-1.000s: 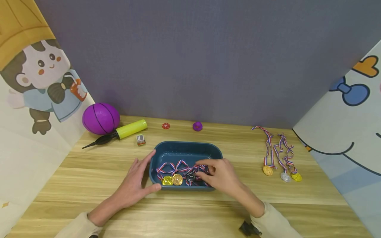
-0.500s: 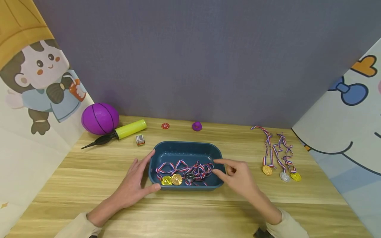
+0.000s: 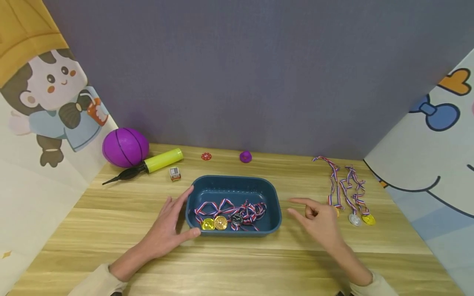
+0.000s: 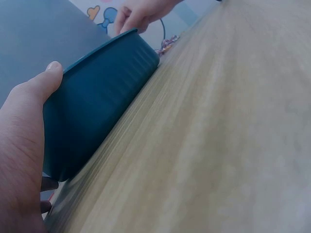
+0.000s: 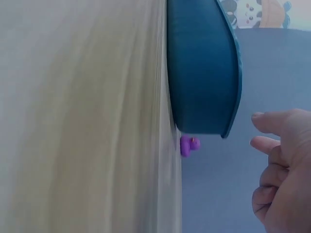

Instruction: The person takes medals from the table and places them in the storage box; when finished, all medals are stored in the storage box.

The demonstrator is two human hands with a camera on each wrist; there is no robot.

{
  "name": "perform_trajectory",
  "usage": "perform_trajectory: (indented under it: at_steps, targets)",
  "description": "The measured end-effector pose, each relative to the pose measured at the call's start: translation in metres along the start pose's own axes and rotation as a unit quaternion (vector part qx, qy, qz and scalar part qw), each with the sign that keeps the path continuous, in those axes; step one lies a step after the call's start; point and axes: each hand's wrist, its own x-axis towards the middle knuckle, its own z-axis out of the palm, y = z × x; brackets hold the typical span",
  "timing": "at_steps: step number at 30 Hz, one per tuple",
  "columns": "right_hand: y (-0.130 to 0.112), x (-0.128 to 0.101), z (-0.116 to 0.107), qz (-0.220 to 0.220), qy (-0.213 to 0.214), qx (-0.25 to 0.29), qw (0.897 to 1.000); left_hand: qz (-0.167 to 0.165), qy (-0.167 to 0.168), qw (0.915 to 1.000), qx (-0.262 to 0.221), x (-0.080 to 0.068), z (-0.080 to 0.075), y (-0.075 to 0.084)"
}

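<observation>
Left hand (image 3: pixel 166 230) braces tub (image 3: pixel 275 201) at 9 o'clock, fingers straight on wall, thumb on near rim; keep it steady. Right hand (image 3: pixel 318 220) empty, fingers loose, between tub and loose medals (image 3: pixel 349 193) at 3 o'clock. Medals in tub (image 3: pixel 229 213) tangled near front wall. Wooden counter (image 3: pixel 237 263); grey backdrop; cartoon side panels.

One blue tray (image 3: pixel 272 193) against the left hand (image 3: pixel 168 230), holding three medals (image 3: pixel 221 222): two gold, one dark. Three more medals (image 3: pixel 354 220) on the table just beyond the right hand (image 3: pixel 320 222): two gold, one silver. Farther off, one purple ball (image 3: pixel 125 146), one yellow pump (image 3: pixel 163 160), one purple duck (image 3: pixel 245 156), one red chip (image 3: pixel 205 156), one small box (image 3: pixel 175 174).
</observation>
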Motion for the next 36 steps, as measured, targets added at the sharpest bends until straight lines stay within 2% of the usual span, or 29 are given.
perform_trajectory:
  at_steps: [9, 26, 31, 36]
  targets:
    - [0.013, -0.010, -0.017, 0.062, 0.009, -0.017, 0.998, 0.003, 0.000, 1.0000, -0.003, 0.000, 0.000, 0.000]
    - [0.044, -0.022, -0.051, 0.083, 0.041, -0.097, 0.991, 0.002, 0.001, 1.0000, 0.000, 0.001, 0.000, 0.001]
    - [0.051, -0.023, -0.060, 0.089, 0.029, -0.118, 0.989, 0.002, 0.001, 1.0000, -0.001, 0.001, 0.000, 0.001]
    - [0.059, -0.024, -0.068, 0.105, 0.001, -0.151, 0.983, 0.005, 0.002, 1.0000, -0.002, 0.001, 0.000, 0.000]
